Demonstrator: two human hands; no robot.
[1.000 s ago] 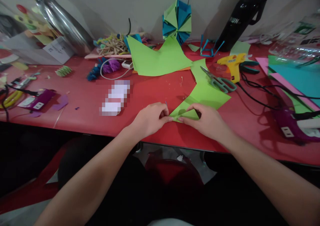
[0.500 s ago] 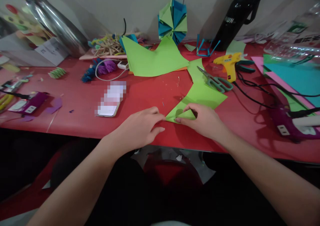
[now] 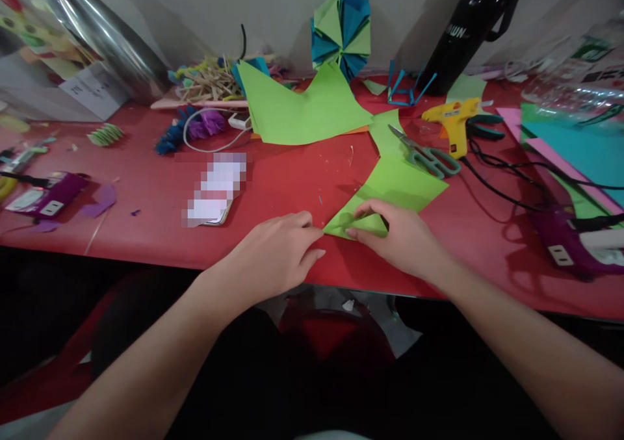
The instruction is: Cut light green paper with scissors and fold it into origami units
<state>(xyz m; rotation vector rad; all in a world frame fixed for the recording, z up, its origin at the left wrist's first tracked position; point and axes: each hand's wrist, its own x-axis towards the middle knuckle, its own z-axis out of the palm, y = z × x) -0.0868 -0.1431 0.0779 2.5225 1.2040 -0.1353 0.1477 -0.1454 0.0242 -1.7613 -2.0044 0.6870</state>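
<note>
A sheet of light green paper [image 3: 397,183] lies near the front edge of the table, its near side creased and folded over toward a pointed left corner. My right hand [image 3: 402,235] has its thumb and index finger curled on the folded part, thumb at the near side. At that left corner my left hand [image 3: 273,251] rests its index fingertip against the point, its thumb held apart and the other fingers bent. Just behind the sheet lie grey-green handled scissors [image 3: 426,157], partly over another green piece.
On the red table [image 3: 292,186] are a phone [image 3: 217,190], a yellow glue gun [image 3: 453,125] with its cord, a large green sheet [image 3: 302,112], purple power strips [image 3: 568,245] and coloured paper [image 3: 580,147]. A black bottle [image 3: 458,37] and a folded paper wheel [image 3: 341,34] stand behind.
The view has shifted slightly. My right thumb and index finger have moved a little to the right along the paper, and the folded part lies flatter. My left hand stays at the corner.
</note>
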